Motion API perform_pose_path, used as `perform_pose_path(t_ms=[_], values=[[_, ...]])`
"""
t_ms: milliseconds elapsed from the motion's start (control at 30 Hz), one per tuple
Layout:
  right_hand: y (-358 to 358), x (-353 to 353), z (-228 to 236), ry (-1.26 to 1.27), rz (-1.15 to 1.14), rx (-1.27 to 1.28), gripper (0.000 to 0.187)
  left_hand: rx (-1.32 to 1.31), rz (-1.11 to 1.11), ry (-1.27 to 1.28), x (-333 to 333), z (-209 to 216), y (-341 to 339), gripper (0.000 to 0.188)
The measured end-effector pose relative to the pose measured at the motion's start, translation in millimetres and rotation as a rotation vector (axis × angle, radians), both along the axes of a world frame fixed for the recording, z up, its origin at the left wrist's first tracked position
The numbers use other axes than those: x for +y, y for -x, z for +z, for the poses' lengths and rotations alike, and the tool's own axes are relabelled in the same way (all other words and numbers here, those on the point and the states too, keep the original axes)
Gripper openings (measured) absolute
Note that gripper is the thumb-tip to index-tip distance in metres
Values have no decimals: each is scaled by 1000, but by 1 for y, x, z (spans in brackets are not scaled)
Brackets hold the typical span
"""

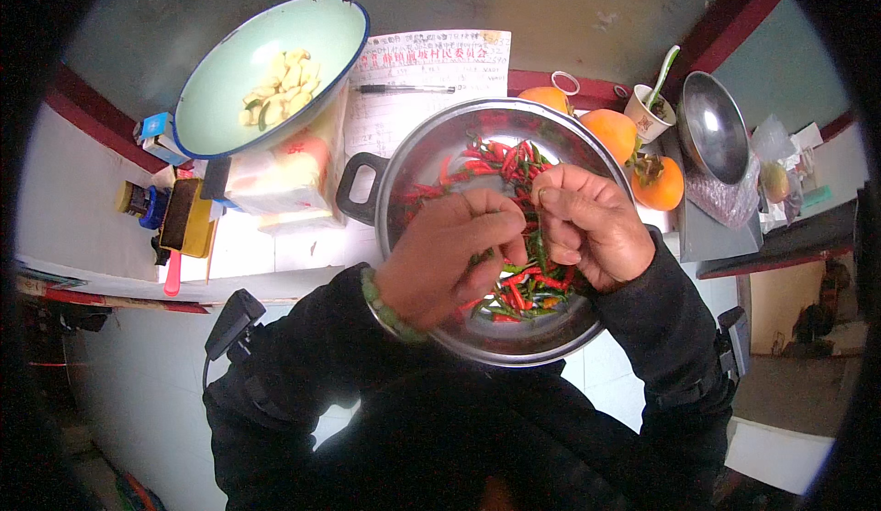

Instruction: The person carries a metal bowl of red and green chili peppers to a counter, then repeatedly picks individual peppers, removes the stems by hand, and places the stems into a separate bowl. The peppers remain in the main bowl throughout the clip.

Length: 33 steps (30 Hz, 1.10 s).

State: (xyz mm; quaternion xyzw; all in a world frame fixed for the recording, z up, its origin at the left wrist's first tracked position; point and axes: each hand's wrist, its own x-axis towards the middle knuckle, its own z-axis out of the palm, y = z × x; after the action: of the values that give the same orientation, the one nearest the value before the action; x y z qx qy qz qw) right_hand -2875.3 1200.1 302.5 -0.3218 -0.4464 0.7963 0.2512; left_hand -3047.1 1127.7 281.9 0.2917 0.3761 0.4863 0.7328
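Observation:
A wide steel pot with a black side handle stands in front of me, with many small red and green chili peppers spread inside. Over its middle my right hand pinches thumb against forefinger, and a slender green chili pepper hangs from that pinch. Close beside it, my left hand curls with its fingertips together, a pale green bangle round the wrist. Whatever is between the left fingertips is hidden by the hand. Both hands stay above the peppers, a small gap between them.
A pale green enamel bowl of peeled garlic cloves rests on packages at far left. Behind the pot lies a paper sheet with a pen. Persimmons, a cup with a green-handled spoon and a metal bowl stand at right.

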Motion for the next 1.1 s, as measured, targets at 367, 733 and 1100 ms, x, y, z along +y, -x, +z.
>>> perform_pose_path(t_ms=[367,733,1100], values=[[1,-7,8,85,-71,177,9,262,46,-108,-2,1,-10,29],[-11,-9,6,44,-25,122,17,382,-170,-292,-5,10,-3,17],[-21,-18,6,-132,187,-10,16,417,-223,-26,-9,9,3,23]])
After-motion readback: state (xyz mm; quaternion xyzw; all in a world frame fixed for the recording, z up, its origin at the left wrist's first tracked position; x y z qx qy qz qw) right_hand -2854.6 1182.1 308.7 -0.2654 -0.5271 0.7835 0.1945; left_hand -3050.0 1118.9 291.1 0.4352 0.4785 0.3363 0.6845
